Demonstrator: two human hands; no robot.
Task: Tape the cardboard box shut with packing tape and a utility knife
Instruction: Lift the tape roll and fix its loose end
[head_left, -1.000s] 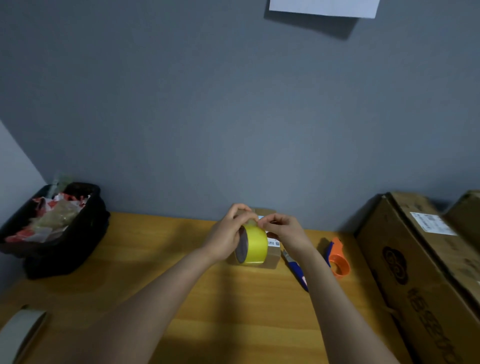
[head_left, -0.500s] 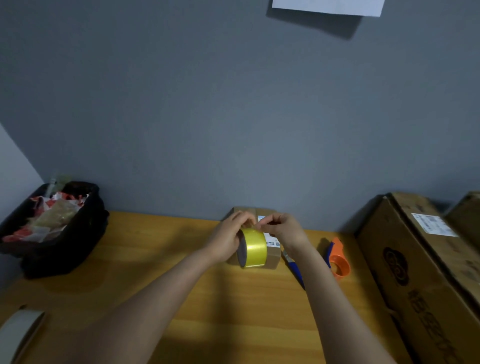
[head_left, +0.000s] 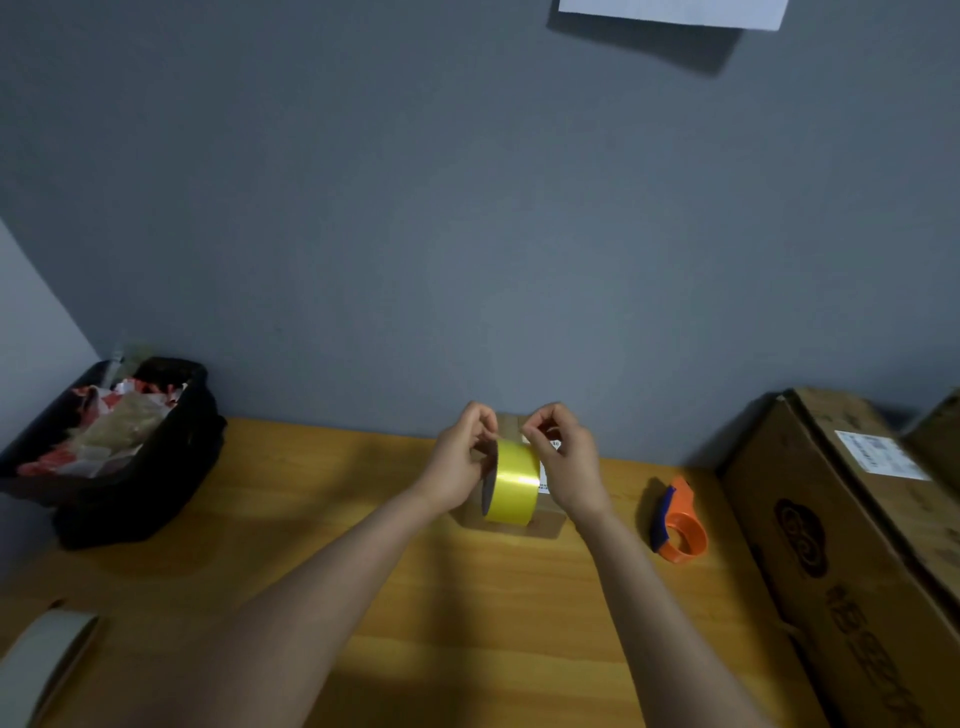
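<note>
While the left hand (head_left: 457, 467) is gripping the shiny yellow roll of packing tape (head_left: 511, 480) on top of the small brown cardboard box (head_left: 545, 525) at the back of the wooden table (head_left: 467, 623), the right hand (head_left: 563, 460) is pinching at the roll's upper edge, fingers narrowed. Compared with a second ago, both hands are sitting higher and the roll is tilting upright, probably freeing the tape end. No strip is showing yet.
</note>
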